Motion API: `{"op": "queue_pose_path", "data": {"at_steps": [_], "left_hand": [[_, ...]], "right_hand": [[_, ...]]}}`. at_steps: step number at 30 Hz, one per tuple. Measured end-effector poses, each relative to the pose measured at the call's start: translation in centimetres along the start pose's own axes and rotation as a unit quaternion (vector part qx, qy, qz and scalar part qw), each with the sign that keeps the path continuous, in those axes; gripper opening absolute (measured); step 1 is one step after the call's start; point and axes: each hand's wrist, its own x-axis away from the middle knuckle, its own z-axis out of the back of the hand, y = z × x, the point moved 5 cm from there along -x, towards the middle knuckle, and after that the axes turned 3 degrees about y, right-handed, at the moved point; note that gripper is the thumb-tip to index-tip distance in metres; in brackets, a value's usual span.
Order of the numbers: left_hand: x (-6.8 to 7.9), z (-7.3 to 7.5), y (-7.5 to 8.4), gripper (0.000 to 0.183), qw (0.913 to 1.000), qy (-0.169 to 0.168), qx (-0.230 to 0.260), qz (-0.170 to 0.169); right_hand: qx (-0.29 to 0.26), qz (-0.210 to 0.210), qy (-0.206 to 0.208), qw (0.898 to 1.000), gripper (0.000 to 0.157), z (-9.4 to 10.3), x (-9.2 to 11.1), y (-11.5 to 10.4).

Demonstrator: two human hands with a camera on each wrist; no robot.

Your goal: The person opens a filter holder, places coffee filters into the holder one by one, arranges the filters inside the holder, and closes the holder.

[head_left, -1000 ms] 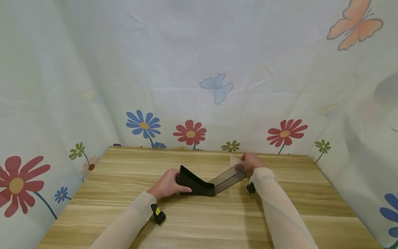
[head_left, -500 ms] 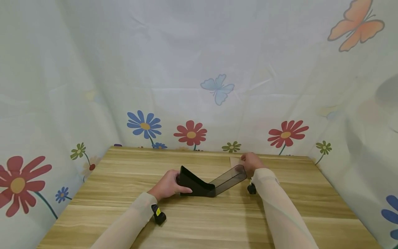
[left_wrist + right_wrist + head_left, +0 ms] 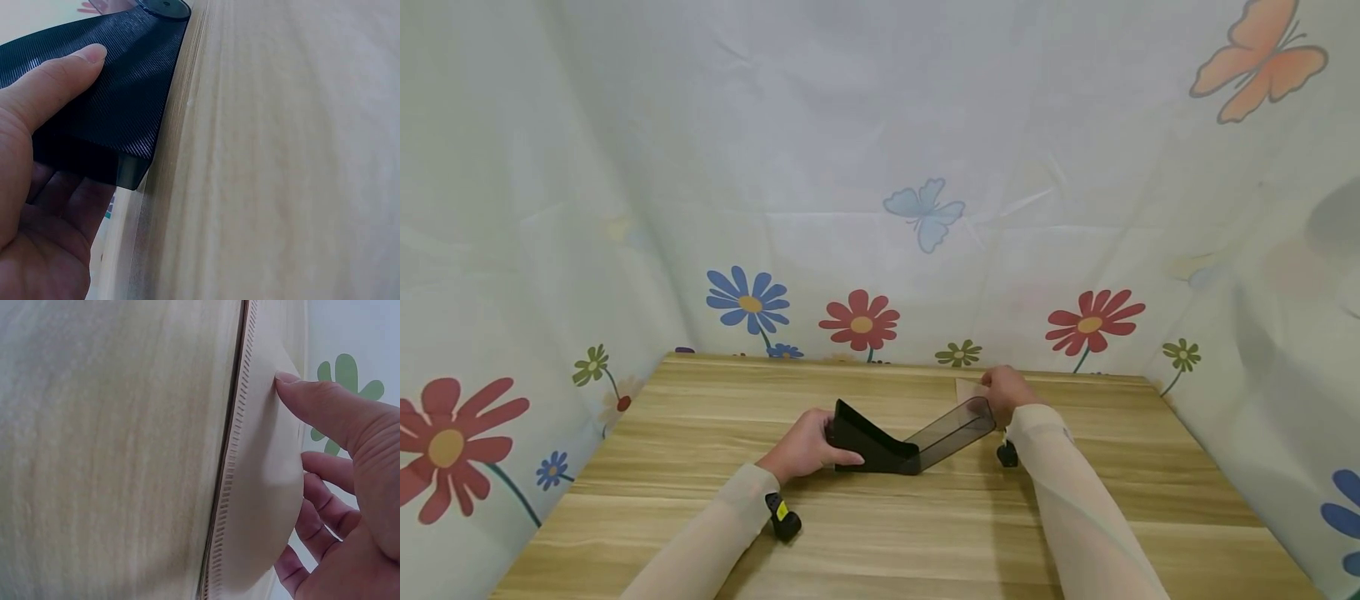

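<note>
In the head view my left hand (image 3: 805, 447) grips the left end of a black filter-paper holder (image 3: 874, 450), with the thumb along its near side. The left wrist view shows the holder's ribbed side (image 3: 119, 87) under the thumb, the other fingers being behind it. Its smoky see-through cover (image 3: 953, 432) is swung out to the right and slants up towards my right hand (image 3: 1011, 394). That hand pinches a tan paper coffee filter (image 3: 265, 444) at its rounded edge, thumb on the near face. The filter's crimped seam faces left in the right wrist view, where dark edges suggest stacked layers.
The wood-grain table (image 3: 910, 542) reaches back to a white curtain (image 3: 820, 167) printed with flowers and butterflies, which also hangs at both sides. Small black cameras are strapped at the left wrist (image 3: 784, 518) and the right wrist (image 3: 1007, 453).
The head view shifted very slightly. Both hands, the holder and the filter otherwise stay where they were.
</note>
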Motion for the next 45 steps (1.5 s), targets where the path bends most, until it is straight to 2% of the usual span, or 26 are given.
{"op": "queue_pose_path", "data": {"at_steps": [5,14,25,36,41,45], "left_hand": [[0.07,0.01,0.22,0.039,1.0,0.001,0.0,-0.001],[-0.02,0.01,-0.1,0.041,1.0,-0.001,-0.001,0.004],[0.04,0.02,-0.06,0.041,1.0,0.001,0.001,0.003],[0.13,0.05,0.16,0.042,1.0,0.005,-0.005,0.002],[0.21,0.06,0.3,0.04,1.0,0.005,-0.003,0.003],[0.23,0.06,0.32,0.041,1.0,0.005,0.0,0.007]], "right_hand": [[-0.028,-0.014,-0.005,1.0,0.056,0.11,0.13,-0.02],[-0.069,-0.044,-0.013,0.997,0.05,-0.15,-0.24,0.37],[-0.04,-0.016,0.003,0.999,0.055,0.02,-0.13,-0.09],[-0.033,-0.029,-0.01,0.999,0.063,-0.18,0.24,-0.22],[-0.043,-0.023,-0.01,0.999,0.052,-0.13,0.33,-0.19],[-0.064,-0.012,-0.005,0.998,0.035,-0.29,0.28,-0.28]]}}
